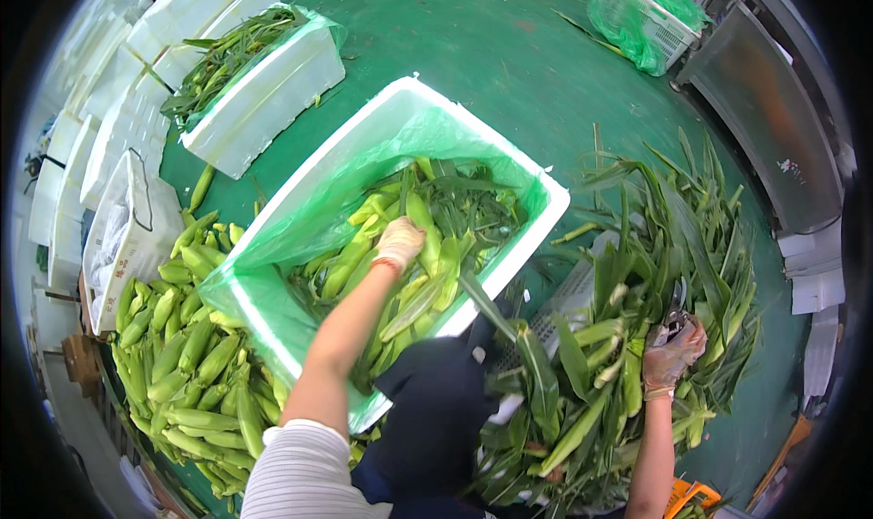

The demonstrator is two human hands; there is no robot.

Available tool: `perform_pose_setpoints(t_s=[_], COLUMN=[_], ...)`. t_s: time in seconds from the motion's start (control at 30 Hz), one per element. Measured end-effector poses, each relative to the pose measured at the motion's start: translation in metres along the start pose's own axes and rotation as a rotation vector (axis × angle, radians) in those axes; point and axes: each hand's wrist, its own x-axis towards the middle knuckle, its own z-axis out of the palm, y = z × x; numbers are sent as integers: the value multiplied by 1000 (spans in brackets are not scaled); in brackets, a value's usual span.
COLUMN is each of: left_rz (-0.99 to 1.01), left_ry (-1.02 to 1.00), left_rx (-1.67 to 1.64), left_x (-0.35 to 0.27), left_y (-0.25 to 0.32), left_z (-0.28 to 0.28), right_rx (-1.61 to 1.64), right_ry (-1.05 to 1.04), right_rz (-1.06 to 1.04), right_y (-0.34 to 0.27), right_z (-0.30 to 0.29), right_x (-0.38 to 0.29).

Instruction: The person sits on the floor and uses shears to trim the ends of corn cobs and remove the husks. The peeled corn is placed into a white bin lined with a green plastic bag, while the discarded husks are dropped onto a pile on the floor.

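Note:
My left hand (400, 240), in a pale glove, reaches into a white foam box (492, 131) lined with a green plastic bag (273, 229). It lies on the ears of corn (430, 236) in there; whether it grips one is hidden. In my right hand (675, 352), also gloved, are pruning shears (677, 304) with the blades pointing up. That hand is over a heap of corn stalks and leaves (702, 239) at the right, beside a green ear of corn (632, 376).
A big pile of corn in husk (198, 362) lies at the left. Behind it stand a white crate (129, 246) and stacked foam boxes (123, 116). Another foam box (273, 96) holds leaves. A metal table (764, 116) and a crate with green bags (665, 31) are at the upper right.

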Motion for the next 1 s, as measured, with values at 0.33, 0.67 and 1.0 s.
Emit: perform_pose_setpoints(t_s=[0.33,0.67,1.0], left_rz=[2,303,25], left_ry=[-49,-164,-682], left_rx=[-1165,-2037,-2157], left_x=[27,-151,-288], left_y=[-32,115,229], left_z=[13,-197,-108], right_rx=[144,725,815], right_ry=[-67,-149,208], right_rz=[85,-255,186], right_y=[14,-145,-166], right_z=[18,-196,-195], right_x=[20,-77,-85])
